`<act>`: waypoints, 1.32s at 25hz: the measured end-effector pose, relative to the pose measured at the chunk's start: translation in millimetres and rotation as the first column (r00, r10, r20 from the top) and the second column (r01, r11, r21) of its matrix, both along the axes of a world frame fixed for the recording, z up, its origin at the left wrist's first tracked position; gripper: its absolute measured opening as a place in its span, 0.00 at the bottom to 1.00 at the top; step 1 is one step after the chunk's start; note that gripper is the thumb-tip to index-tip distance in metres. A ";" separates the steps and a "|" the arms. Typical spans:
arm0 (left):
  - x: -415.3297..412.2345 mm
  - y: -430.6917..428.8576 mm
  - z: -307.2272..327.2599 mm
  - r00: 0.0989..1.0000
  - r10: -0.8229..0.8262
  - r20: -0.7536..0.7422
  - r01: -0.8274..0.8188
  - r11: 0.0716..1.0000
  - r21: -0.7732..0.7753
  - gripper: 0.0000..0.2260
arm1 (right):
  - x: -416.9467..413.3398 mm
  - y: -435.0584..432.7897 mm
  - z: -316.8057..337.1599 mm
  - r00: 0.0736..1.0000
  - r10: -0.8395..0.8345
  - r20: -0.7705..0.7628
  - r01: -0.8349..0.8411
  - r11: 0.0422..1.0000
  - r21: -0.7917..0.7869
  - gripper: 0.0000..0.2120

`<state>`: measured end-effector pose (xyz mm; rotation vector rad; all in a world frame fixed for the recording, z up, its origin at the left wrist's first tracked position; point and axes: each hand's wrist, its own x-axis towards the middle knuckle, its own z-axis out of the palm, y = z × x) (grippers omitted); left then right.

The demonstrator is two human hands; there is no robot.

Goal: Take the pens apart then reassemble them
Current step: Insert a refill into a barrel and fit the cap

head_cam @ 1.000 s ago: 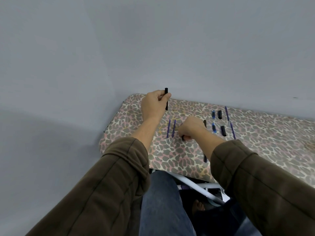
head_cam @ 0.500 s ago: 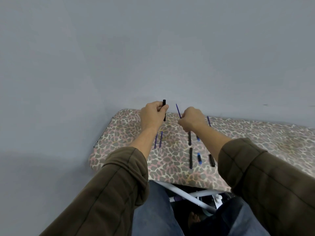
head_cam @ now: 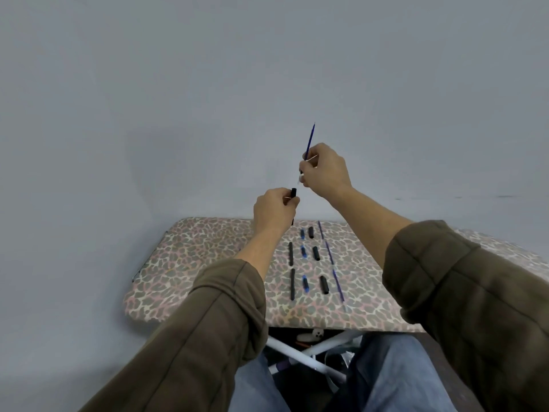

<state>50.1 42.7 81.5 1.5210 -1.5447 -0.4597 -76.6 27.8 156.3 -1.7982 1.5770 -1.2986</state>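
Note:
Above the leopard-print board (head_cam: 208, 263), my left hand (head_cam: 273, 208) grips a black pen barrel (head_cam: 293, 193) upright, its open top showing over my fingers. My right hand (head_cam: 323, 171), higher and to the right, pinches a thin blue refill (head_cam: 310, 139) that points upward; its lower tip hangs just above the barrel's mouth. On the board lie rows of pen parts: black barrels (head_cam: 291, 253), blue grips (head_cam: 305, 283), black caps (head_cam: 323, 284) and blue refills (head_cam: 338, 282).
The board meets a grey wall at its back; its left end curves round. White metal legs (head_cam: 297, 353) cross below its near edge, above my knees in blue jeans. Some clutter lies on the floor under the board.
Both hands have risen off the board. My right hand picked up a blue refill, lifted it and turned it upright over the barrel in my left hand. The camera tilted upward.

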 end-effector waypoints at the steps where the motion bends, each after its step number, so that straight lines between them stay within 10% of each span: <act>1: -6.8 2.3 1.2 1.000 -0.013 0.009 0.013 1.000 0.003 0.08 | -4.9 3.5 3.6 1.000 -0.003 0.003 0.003 1.000 -0.008 0.05; 19: -26.5 6.7 9.5 0.998 -0.066 0.020 0.066 0.998 0.001 0.07 | -21.8 9.5 -11.1 0.989 0.007 -0.147 -0.001 0.999 0.042 0.05; 33: 2.9 -22.8 -26.4 0.999 -0.016 -0.031 0.017 0.999 0.041 0.08 | -5.2 -27.9 -45.1 0.995 0.028 0.098 -0.048 0.978 0.203 0.10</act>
